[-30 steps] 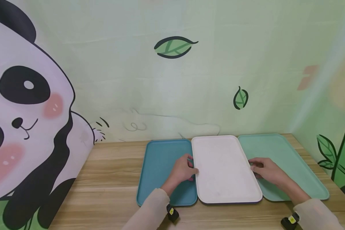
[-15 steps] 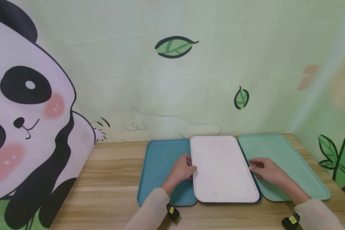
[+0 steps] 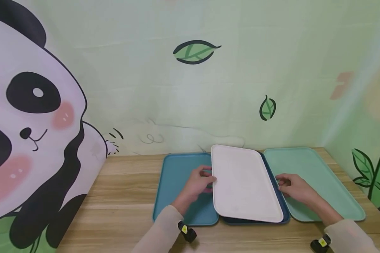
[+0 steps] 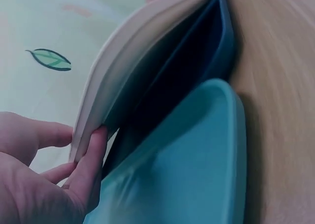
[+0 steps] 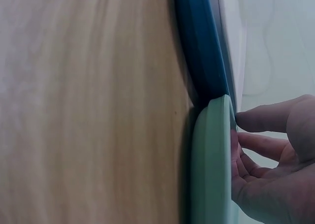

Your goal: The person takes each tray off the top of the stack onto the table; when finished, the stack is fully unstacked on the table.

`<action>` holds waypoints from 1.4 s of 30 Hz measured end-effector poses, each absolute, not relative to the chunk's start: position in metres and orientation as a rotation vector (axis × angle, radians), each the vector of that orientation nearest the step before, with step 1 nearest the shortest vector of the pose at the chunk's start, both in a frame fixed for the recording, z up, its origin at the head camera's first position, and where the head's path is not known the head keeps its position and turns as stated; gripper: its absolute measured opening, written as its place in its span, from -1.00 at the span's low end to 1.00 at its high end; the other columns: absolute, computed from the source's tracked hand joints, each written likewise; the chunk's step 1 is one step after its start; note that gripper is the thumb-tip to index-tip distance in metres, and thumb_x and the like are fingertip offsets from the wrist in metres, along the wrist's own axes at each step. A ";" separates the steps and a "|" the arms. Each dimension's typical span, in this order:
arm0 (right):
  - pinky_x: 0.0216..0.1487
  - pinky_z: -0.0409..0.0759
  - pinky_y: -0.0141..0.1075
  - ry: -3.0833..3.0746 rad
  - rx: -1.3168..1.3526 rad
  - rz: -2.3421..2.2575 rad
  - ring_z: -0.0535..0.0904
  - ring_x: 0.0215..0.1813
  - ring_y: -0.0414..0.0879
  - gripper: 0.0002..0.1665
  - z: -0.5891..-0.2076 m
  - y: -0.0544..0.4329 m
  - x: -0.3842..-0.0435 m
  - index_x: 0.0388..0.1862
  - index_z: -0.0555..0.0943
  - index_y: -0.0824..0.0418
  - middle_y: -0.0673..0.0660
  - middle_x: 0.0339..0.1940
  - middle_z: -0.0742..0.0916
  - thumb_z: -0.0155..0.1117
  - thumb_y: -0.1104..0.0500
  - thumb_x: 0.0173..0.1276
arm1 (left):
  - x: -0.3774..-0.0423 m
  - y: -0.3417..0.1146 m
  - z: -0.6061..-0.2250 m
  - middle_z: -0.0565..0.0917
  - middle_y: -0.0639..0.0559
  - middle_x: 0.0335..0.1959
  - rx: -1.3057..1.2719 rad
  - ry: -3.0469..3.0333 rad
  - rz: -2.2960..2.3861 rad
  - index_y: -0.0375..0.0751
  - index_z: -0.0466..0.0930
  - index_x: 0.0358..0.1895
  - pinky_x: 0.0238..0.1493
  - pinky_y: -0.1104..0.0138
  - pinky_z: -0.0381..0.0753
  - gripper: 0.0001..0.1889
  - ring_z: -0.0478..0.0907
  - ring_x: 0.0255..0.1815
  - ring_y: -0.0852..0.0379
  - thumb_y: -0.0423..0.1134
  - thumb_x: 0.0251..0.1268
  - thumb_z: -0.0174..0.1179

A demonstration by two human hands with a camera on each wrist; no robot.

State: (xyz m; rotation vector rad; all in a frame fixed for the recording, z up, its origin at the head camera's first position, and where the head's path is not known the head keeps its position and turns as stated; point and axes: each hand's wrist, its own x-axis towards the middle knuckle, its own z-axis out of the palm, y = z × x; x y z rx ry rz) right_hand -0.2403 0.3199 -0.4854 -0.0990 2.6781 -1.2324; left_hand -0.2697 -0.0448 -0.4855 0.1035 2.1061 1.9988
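Observation:
A white rectangular tray [image 3: 247, 182] is tilted, its left side raised over a dark blue tray [image 3: 273, 189]. My left hand [image 3: 194, 184] pinches the white tray's left rim; in the left wrist view a gap opens between the two trays. My right hand [image 3: 296, 189] is at the right rim of the dark blue tray, above the mint green tray [image 3: 320, 182]. In the right wrist view its fingertips [image 5: 242, 119] touch near where the rims meet; whether they pinch the dark blue tray is unclear.
A teal blue tray [image 3: 177, 175] lies flat to the left, beneath my left hand. All the trays are on a wooden table [image 3: 126, 196]. Behind it a pale green printed backdrop [image 3: 139, 77] stands close to the far tray edges.
My left hand has moved slightly left and up with the white tray, which shifted left and tilted, baring more of the dark blue tray. My right hand has stayed nearly in place.

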 end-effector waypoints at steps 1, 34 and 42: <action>-0.15 0.74 -0.19 2.680 -0.098 -1.229 0.60 -0.05 0.06 -0.43 -0.486 0.320 -0.240 0.38 0.40 0.66 0.31 -0.05 0.65 0.17 0.39 0.47 | -0.270 -0.047 -0.485 0.62 -0.20 -0.05 0.091 2.080 2.011 -0.35 0.53 0.34 -0.21 0.08 0.84 -0.52 0.73 -0.17 -0.03 -0.43 0.38 0.32; -0.29 0.66 -0.26 2.642 -0.216 -1.312 0.59 -0.13 0.02 -0.45 -0.488 0.328 -0.238 0.39 0.37 0.69 0.25 -0.11 0.64 0.16 0.42 0.51 | -0.244 -0.308 -0.452 0.64 -0.21 0.17 -0.210 2.311 1.791 -0.43 0.26 0.57 -0.05 0.20 0.79 -0.38 0.72 -0.08 0.10 -0.26 0.60 0.20; -0.30 0.65 -0.27 2.633 -0.230 -1.326 0.58 -0.14 0.02 -0.45 -0.489 0.327 -0.238 0.38 0.37 0.69 0.24 -0.12 0.63 0.15 0.43 0.50 | -0.232 -0.361 -0.451 0.56 -0.29 0.31 -0.363 2.427 1.615 -0.29 0.25 0.63 -0.04 0.19 0.77 -0.33 0.72 -0.03 0.09 -0.12 0.61 0.21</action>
